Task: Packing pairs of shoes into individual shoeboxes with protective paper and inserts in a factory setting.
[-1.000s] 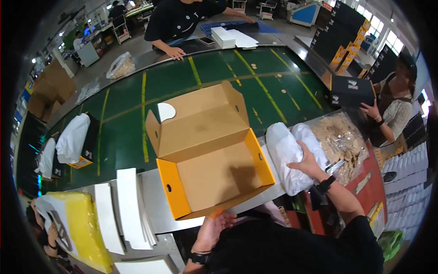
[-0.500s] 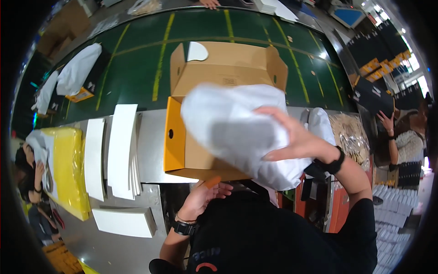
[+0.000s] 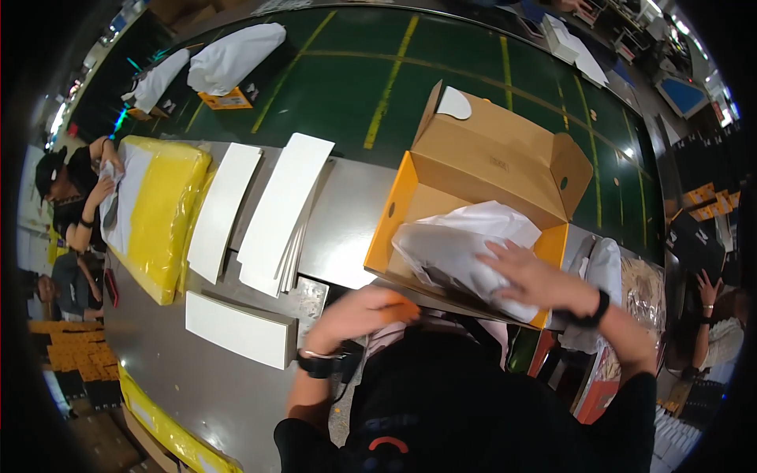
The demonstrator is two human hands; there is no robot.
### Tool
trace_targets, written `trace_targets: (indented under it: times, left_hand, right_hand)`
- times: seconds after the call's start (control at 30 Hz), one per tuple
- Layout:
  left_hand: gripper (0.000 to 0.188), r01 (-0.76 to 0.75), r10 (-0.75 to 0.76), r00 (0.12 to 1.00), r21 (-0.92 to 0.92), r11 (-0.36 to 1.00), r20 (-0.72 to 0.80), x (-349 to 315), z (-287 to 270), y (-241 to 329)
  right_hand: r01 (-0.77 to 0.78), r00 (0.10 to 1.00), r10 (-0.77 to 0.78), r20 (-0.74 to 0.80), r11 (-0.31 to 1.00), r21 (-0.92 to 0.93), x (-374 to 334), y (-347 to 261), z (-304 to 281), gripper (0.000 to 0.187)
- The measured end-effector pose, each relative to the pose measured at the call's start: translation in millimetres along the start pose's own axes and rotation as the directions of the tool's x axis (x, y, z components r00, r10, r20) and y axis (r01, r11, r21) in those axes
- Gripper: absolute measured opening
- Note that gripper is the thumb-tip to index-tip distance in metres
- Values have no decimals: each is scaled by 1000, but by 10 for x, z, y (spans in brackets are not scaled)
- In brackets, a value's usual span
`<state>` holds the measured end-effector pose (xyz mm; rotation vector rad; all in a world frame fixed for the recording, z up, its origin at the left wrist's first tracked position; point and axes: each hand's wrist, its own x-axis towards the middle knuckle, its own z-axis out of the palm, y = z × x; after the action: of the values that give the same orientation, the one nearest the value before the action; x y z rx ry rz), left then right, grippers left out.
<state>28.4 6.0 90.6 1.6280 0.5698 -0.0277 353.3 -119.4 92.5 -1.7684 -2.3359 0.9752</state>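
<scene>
An open cardboard box (image 3: 400,206), orange outside and brown inside, has its lid folded back. In it lies a bundle wrapped in white paper (image 3: 449,236); what is inside the wrapping is hidden. My right hand (image 3: 528,276) rests on the bundle's right part with its fingers spread. My left hand (image 3: 363,317) hovers at the box's near left corner, smeared by motion. Something orange covers a fingertip of that hand. A white rounded piece (image 3: 454,104) sits at the lid's left corner.
White card stacks (image 3: 284,213) stand left of the box on the metal table, near a yellow plastic-wrapped pile (image 3: 162,221). Wrapped bundles on boxes (image 3: 236,59) sit on the green belt (image 3: 339,94). A co-worker (image 3: 75,193) handles white sheets at left. Clear bags (image 3: 640,296) lie at right.
My right hand has lowered the wrapped bundle from above the box into it, and its fingers have spread. My left hand has moved left from the box. The view has turned left.
</scene>
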Motion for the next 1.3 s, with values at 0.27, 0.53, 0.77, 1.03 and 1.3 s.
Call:
trace_targets:
  times: [0.27, 0.53, 0.77, 1.03, 1.3]
  left_hand:
    - [63, 187, 33, 620, 188, 964, -784, -493, -1402, -285]
    - [110, 916, -311, 343, 244, 318, -886, -1213, -2492, -1806]
    - [32, 754, 12, 554, 508, 416, -832, -1307, -2413, -1580]
    - [26, 774, 39, 546, 522, 357, -837, -1138, -2286, -1430]
    - [29, 365, 566, 415, 700, 613, -712, -512, -2140, -219]
  right_hand:
    - [-467, 861, 425, -280, 879, -101, -398, -583, 562, 104]
    - [-483, 815, 466, -345, 874, 41, -365, -464, 556, 109]
    - [-373, 823, 235, -517, 911, -179, -265, -534, 336, 105]
    - [-421, 815, 363, -451, 906, -32, 100, -440, 517, 106]
    - [-277, 899, 262, -352, 961, 7, 113, -349, 491, 87]
